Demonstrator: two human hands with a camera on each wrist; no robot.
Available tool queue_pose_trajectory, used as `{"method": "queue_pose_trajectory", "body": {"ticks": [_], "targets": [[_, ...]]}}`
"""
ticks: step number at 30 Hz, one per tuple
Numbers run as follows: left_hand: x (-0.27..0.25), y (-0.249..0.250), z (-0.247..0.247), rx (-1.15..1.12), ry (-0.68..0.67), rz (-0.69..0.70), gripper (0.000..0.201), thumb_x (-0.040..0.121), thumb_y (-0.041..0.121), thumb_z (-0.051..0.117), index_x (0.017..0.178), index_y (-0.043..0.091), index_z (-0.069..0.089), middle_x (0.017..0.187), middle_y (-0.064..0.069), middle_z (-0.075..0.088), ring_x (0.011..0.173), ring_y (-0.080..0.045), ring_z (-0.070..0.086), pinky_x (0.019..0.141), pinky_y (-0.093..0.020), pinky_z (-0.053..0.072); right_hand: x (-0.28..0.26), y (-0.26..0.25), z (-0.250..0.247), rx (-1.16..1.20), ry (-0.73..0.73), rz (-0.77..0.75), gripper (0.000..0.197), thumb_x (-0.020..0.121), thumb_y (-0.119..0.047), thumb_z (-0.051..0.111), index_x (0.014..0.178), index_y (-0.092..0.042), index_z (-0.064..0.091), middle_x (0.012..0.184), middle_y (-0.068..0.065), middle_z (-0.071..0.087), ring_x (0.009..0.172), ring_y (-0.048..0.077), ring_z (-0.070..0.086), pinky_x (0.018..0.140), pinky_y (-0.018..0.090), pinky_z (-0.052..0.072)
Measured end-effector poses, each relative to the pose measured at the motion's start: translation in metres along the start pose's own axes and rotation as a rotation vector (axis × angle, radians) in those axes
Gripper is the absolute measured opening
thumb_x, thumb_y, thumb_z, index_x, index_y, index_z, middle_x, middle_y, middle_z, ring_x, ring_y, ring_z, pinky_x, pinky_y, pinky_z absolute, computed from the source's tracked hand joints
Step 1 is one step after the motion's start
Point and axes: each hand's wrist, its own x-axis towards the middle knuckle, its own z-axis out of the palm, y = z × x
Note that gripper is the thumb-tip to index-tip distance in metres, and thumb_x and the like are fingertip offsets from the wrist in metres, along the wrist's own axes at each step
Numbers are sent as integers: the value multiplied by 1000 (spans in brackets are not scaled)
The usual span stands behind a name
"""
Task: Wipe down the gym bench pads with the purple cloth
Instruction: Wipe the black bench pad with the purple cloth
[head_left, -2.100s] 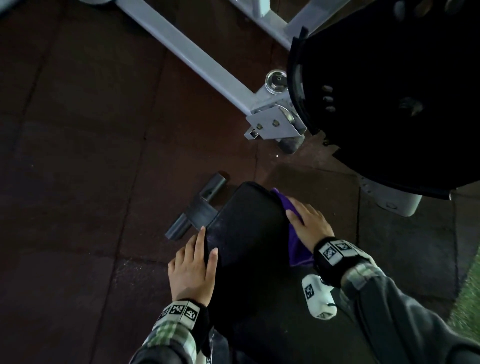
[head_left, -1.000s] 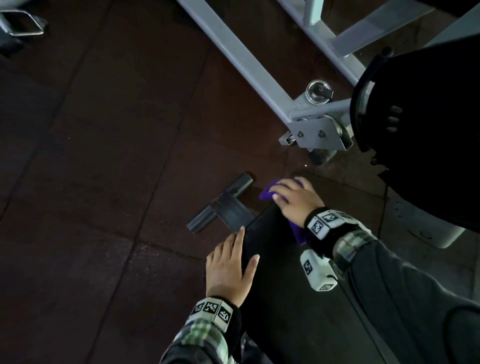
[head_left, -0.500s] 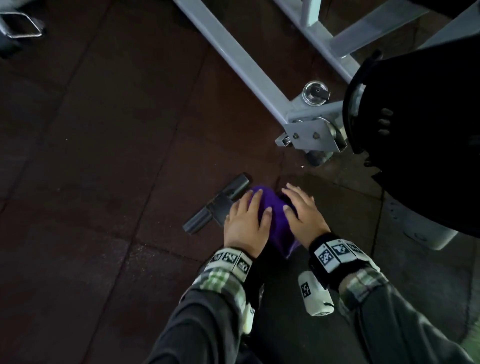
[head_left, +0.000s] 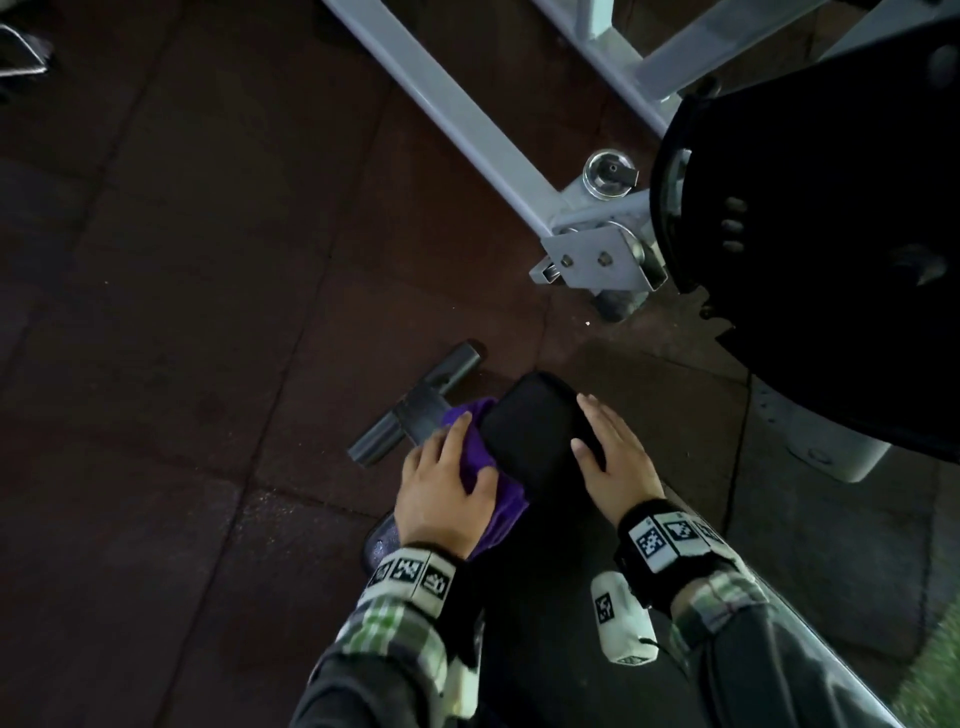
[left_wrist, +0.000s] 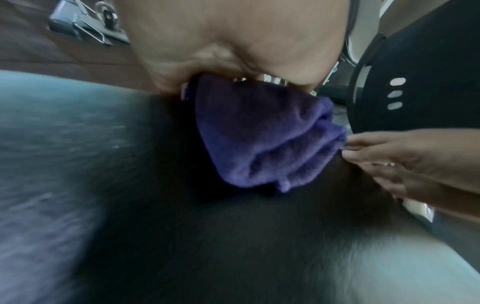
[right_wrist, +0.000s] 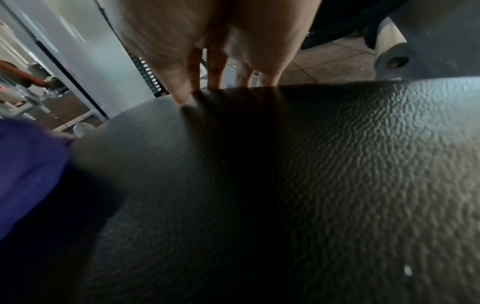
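Observation:
The black bench pad (head_left: 535, 431) runs from me to its rounded far end. My left hand (head_left: 447, 478) grips the purple cloth (head_left: 475, 452) and holds it against the pad's left edge. In the left wrist view the cloth (left_wrist: 265, 144) bunches out from under my palm (left_wrist: 233, 41) onto the pad (left_wrist: 233, 236). My right hand (head_left: 613, 457) lies flat and bare on the pad's right edge, fingers straight. The right wrist view shows those fingers (right_wrist: 215, 67) on the textured pad (right_wrist: 311, 185), with the cloth (right_wrist: 26, 164) at the left.
A dark T-shaped bench foot (head_left: 415, 405) lies on the rubber floor tiles (head_left: 182, 312) just beyond the cloth. A grey steel frame bar (head_left: 467, 119) and its bracket (head_left: 597, 254) stand ahead. A large black disc (head_left: 831, 234) overhangs at the right.
The cloth passed from my right hand to my left. Half a second ago both hands were on it at the pad's end; now the left holds it at the left edge, the right rests bare.

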Motion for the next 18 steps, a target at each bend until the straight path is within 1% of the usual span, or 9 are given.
{"method": "queue_pose_trajectory", "body": {"ticks": [2, 4, 6, 8, 11, 13, 15, 16, 18], "targets": [[-5, -4, 1, 25, 11, 2, 91, 69, 67, 18, 153, 33, 30, 152, -1, 41, 136, -30, 36, 110, -37, 28, -2, 0, 2, 3, 1, 12, 52, 96, -23, 46, 144, -26, 28, 151, -8, 27, 139, 8, 20, 115, 41, 18], [3, 4, 2, 74, -1, -1, 90, 72, 77, 18, 151, 36, 31, 154, -1, 37, 134, -34, 38, 109, -39, 30, -2, -1, 2, 8, 15, 20, 52, 96, -23, 47, 144, -27, 29, 151, -8, 28, 139, 8, 21, 115, 40, 18], [18, 16, 2, 108, -36, 2, 81, 80, 83, 29, 150, 42, 30, 157, 2, 32, 132, -37, 40, 107, -41, 34, -2, -2, 2, 4, 23, 13, 52, 95, -23, 47, 144, -26, 29, 150, -8, 28, 139, 8, 22, 115, 39, 19], [32, 21, 4, 133, -61, 20, 69, 87, 74, 42, 149, 46, 28, 157, 3, 31, 129, -37, 42, 104, -41, 37, -2, -1, 1, -3, 19, -1, 52, 96, -23, 47, 144, -26, 28, 151, -7, 28, 139, 8, 21, 115, 39, 19], [29, 11, 4, 146, -37, 38, 62, 92, 61, 47, 149, 44, 30, 149, 0, 41, 125, -36, 46, 99, -41, 41, -3, 1, 0, -9, -8, -10, 52, 97, -25, 45, 145, -26, 26, 152, -8, 25, 140, 7, 19, 115, 38, 18], [10, -7, 1, 134, 9, 33, 61, 90, 61, 45, 147, 42, 36, 142, -1, 49, 119, -36, 49, 97, -41, 42, -3, 3, 0, 0, -16, -9, 52, 97, -26, 45, 145, -28, 25, 152, -9, 24, 140, 6, 18, 116, 38, 17], [-16, -32, -1, 111, 77, 14, 66, 83, 64, 38, 144, 39, 43, 136, -3, 55, 113, -36, 53, 95, -42, 44, -3, 5, 1, 10, -14, -6, 53, 96, -26, 45, 145, -29, 25, 152, -10, 24, 140, 7, 18, 116, 39, 17], [-30, -46, -1, 91, 107, 4, 67, 82, 64, 36, 143, 38, 44, 135, -4, 56, 111, -37, 53, 95, -43, 45, -3, 5, 2, 16, -7, -11, 53, 96, -25, 46, 145, -29, 26, 152, -9, 25, 140, 7, 19, 116, 40, 18], [-54, -65, 2, 50, 152, -14, 66, 81, 60, 38, 143, 37, 45, 139, -7, 54, 115, -37, 49, 98, -47, 44, -3, 5, 3, 23, 15, -26, 53, 96, -24, 47, 145, -27, 27, 151, -7, 27, 140, 9, 20, 115, 40, 19]]}}
